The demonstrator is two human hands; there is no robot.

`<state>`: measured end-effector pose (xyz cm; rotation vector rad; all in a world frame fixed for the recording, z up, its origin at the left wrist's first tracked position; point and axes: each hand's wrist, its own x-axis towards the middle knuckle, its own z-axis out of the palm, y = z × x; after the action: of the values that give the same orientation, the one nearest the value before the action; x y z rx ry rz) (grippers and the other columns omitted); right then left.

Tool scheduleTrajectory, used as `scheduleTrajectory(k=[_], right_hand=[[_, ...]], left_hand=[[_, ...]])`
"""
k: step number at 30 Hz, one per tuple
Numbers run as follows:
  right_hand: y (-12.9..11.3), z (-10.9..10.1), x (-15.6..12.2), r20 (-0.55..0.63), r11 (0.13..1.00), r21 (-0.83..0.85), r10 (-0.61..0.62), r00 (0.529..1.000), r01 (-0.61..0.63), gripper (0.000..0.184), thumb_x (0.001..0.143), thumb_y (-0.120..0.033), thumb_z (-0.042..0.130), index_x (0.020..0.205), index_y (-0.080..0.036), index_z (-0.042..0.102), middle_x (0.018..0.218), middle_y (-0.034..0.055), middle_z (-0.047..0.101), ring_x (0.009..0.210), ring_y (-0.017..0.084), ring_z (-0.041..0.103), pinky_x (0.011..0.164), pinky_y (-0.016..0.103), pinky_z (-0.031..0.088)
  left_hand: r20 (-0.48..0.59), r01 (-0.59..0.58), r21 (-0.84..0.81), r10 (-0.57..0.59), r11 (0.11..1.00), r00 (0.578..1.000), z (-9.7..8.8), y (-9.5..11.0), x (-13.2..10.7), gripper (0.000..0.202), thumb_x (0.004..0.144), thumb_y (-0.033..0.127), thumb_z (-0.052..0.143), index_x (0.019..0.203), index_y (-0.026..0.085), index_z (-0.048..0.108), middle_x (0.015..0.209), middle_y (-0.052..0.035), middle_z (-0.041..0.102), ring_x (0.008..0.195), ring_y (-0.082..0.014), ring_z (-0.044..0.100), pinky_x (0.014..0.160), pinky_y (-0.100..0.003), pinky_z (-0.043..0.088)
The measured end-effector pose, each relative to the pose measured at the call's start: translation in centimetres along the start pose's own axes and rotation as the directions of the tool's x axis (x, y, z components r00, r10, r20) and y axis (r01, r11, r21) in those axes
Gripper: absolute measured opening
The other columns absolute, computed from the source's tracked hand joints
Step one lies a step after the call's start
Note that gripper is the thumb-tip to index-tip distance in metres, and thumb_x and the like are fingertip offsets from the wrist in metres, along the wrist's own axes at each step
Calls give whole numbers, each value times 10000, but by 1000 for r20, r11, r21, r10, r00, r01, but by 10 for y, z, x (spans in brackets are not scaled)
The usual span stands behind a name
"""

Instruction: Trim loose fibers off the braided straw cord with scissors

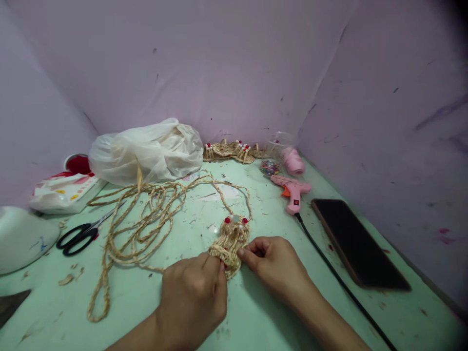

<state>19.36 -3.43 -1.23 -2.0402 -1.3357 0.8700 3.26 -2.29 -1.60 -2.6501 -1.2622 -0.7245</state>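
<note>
A small woven straw piece (pixel 231 239) with red and white beads lies on the pale green table (pixel 263 312). My left hand (pixel 193 297) is closed, its fingers pressing the near left edge of the piece. My right hand (pixel 272 265) pinches the piece's near right edge with thumb and forefinger. A long loose straw rope (pixel 146 219) runs from the piece and lies in loops to the left.
Black scissors (pixel 78 236) lie left of the rope. A pink glue gun (pixel 292 190) with a black cord (pixel 340 282), a dark phone (pixel 360 246), a pink spool (pixel 293 161), a bead cup (pixel 270 166), finished straw pieces (pixel 230 150), a plastic bag (pixel 146 151) and a wipes pack (pixel 66 192) surround them.
</note>
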Motion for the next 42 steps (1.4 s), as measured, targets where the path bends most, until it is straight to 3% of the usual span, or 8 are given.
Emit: scheduleTrajectory(k=[7, 13, 16, 19, 23, 28, 34, 42], right_hand=[[1, 1, -1, 8, 1000, -3, -1, 1000, 1, 214, 658, -336, 548, 525, -189, 630, 502, 6, 614, 469, 127, 508, 417, 218, 281], [3, -2, 0, 9, 999, -24, -32, 999, 32, 221, 669, -331, 552, 522, -185, 628, 492, 6, 603, 461, 125, 499, 410, 218, 283], [-3, -12, -7, -102, 997, -12, -80, 992, 79, 236, 687, -359, 552, 544, -189, 631, 492, 15, 600, 457, 137, 503, 416, 230, 311], [-16, -22, -25, -257, 961, 55, -250, 934, 272, 227, 722, -383, 536, 640, -206, 652, 597, 31, 638, 550, 163, 555, 510, 244, 398], [-33, -16, -52, 51, 866, 135, -491, 870, 481, 185, 756, -327, 522, 782, -225, 674, 770, 36, 674, 715, 175, 591, 655, 247, 433], [-36, 7, -63, 432, 894, 158, -444, 785, 419, 238, 774, -290, 483, 669, -192, 672, 589, -13, 624, 551, 117, 521, 535, 193, 383], [-30, 8, -57, 520, 927, 275, -367, 771, 256, 312, 811, -293, 422, 607, -156, 614, 478, -49, 427, 460, 76, 338, 452, 179, 285], [-28, 8, -54, 553, 909, 319, -408, 726, 268, 315, 830, -308, 408, 634, -140, 590, 504, -56, 361, 481, 73, 308, 456, 185, 258]], left_hand=[[-15, -16, 14, 16, 1000, 1000, -5, 0, 2, 199, 737, 189, 470, 540, 202, 489, 463, 12, 518, 410, -143, 495, 426, -260, 310], [80, -97, 50, 93, 994, 992, -41, -20, -19, 178, 739, 234, 461, 569, 222, 515, 453, 22, 522, 360, -146, 500, 368, -269, 308], [186, -138, -109, 156, 984, 970, -57, -33, -30, 184, 766, 210, 452, 601, 225, 532, 484, 33, 530, 411, -120, 515, 395, -245, 328], [266, -177, -301, 261, 937, 928, -66, -38, -33, 189, 802, 179, 416, 706, 226, 572, 556, 23, 555, 507, -111, 534, 490, -244, 362], [363, -210, -421, 376, 882, 853, -69, -37, -31, 192, 822, 178, 391, 780, 199, 578, 616, -5, 559, 566, -128, 527, 521, -268, 336], [353, -183, -420, 346, 889, 869, -67, -34, -33, 188, 815, 190, 397, 742, 179, 570, 624, -13, 562, 560, -133, 519, 516, -264, 329], [360, -79, -410, 241, 909, 901, -62, -38, -34, 200, 805, 171, 405, 908, 203, 574, 673, -6, 596, 603, -132, 558, 554, -243, 368], [248, -193, -347, 288, 918, 925, -56, -43, -38, 197, 827, 190, 387, 871, 193, 579, 604, 3, 555, 527, -131, 519, 487, -252, 327]])
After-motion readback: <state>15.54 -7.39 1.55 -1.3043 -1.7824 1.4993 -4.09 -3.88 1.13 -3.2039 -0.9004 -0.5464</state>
